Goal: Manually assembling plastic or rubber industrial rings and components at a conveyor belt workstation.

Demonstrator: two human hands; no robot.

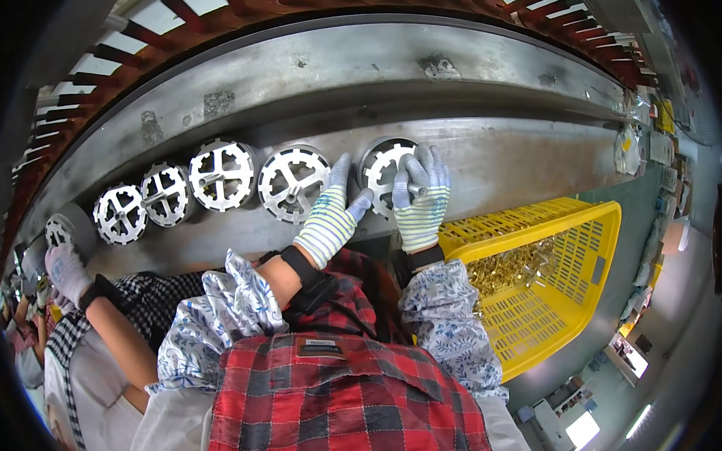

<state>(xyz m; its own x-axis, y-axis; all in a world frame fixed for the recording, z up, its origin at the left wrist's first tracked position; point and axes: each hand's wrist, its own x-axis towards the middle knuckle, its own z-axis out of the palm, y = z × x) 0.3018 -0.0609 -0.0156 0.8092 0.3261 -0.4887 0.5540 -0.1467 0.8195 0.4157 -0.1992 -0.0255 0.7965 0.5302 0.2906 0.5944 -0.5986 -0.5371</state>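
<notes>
Both my hands wear striped, grey-fingered work gloves. My left hand (334, 213) is open, thumb and fingers apart, between a white spoked wheel-shaped part (289, 175) and the rightmost such part. My right hand (427, 200) is closed around a short grey rod (418, 191) whose end shows between thumb and fingers. It covers the right side of the rightmost white spoked part (383, 172), which sits in a round dark metal ring. Whether the rod is fixed to that part I cannot tell.
More white spoked parts (221, 175) stand in a row leftward along the metal bench (499, 147). A yellow perforated basket (524, 342) with small gold-coloured pieces (518, 267) stands at right. A co-worker's gloved hand (65, 271) is at the far left. Red-brown rods (178, 8) line the back.
</notes>
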